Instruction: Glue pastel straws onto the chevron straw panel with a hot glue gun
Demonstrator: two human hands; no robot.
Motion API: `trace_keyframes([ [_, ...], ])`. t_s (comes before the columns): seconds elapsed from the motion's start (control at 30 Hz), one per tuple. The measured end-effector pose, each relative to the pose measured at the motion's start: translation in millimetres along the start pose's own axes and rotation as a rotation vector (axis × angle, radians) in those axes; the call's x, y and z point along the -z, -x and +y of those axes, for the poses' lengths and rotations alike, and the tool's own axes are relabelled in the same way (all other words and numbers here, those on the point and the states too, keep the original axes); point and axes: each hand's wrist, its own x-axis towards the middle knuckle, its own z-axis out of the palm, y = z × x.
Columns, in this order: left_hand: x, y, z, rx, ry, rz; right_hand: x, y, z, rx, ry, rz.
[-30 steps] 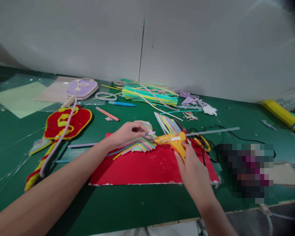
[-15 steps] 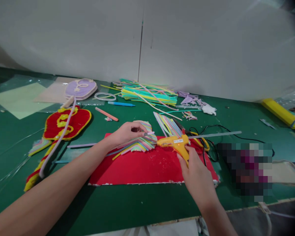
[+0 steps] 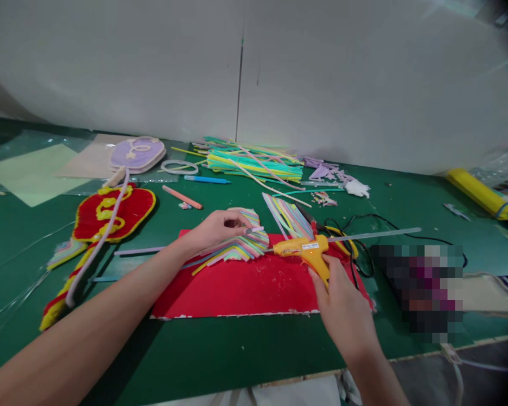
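Observation:
My right hand (image 3: 342, 307) is wrapped round the handle of a yellow hot glue gun (image 3: 296, 247), with a long clear glue stick (image 3: 376, 233) out of its back. Its nozzle points left, close to the edge of a striped pastel piece (image 3: 248, 248) made of pipe cleaners. Above that piece, my left hand (image 3: 218, 231) pinches a short pale lilac pipe cleaner (image 3: 258, 229) between thumb and finger. Part of the striped piece is hidden under my left hand. Beneath both lies a red board (image 3: 237, 293).
A second striped piece (image 3: 288, 214) lies behind the glue gun, near black cords (image 3: 366, 265). Bundled pipe cleaners (image 3: 254, 163) are at the back. On the left are a red and yellow fan (image 3: 91, 211) and a lilac fan (image 3: 129, 155). Two pens (image 3: 182, 197) (image 3: 206, 179) lie between.
The glue gun and my right hand have shifted slightly to the right, so the nozzle is a little farther from the striped piece. My left hand keeps its pinch on the lilac pipe cleaner.

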Motion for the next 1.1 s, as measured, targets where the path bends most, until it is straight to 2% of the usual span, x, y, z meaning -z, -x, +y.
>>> trace_keyframes([
  [0.13, 0.3, 1.0, 3.3, -0.002, -0.015, -0.001, -0.6, -2.3, 6.5, -0.052, -0.075, -0.024],
  [0.23, -0.9, 3.1, 7.1, -0.003, -0.02, -0.006, 0.7, -13.6, 20.8, -0.163, -0.167, -0.029],
  [0.33, -1.8, 4.6, 10.6, -0.011, -0.022, -0.018, 3.5, -35.1, 36.9, -0.269, -0.189, 0.056],
  [0.43, 0.9, 4.8, 15.6, -0.043, -0.045, -0.036, 4.8, -63.4, 44.5, -0.284, -0.203, 0.139],
  [0.57, 9.1, 9.2, 28.6, -0.113, -0.267, 0.011, -2.8, -101.1, 42.6, -0.255, -0.264, 0.126],
  [0.7, 9.2, 29.9, 40.4, -0.053, -0.588, 0.133, -15.2, -123.3, 41.1, -0.142, -0.186, 0.041],
  [0.83, -6.6, 59.9, 36.7, -0.029, -0.721, 0.114, -14.9, -124.2, 29.6, 0.05, -0.139, 0.177],
  [0.9, -18.0, 72.2, 31.3, -0.003, -0.747, 0.123, -10.9, -117.7, 14.7, 0.2, -0.288, 0.22],
  [0.97, -29.2, 80.8, 27.3, 0.012, -0.788, 0.14, -8.4, -107.7, -3.6, 0.326, -0.508, 0.159],
  [1.03, -38.9, 86.3, 26.0, -0.014, -0.841, 0.137, -9.3, -96.5, -20.2, 0.363, -0.663, 0.108],
  [1.1, -46.2, 89.9, 26.8, -0.048, -0.896, 0.109, -13.1, -86.5, -31.3, 0.41, -0.762, 0.006],
])
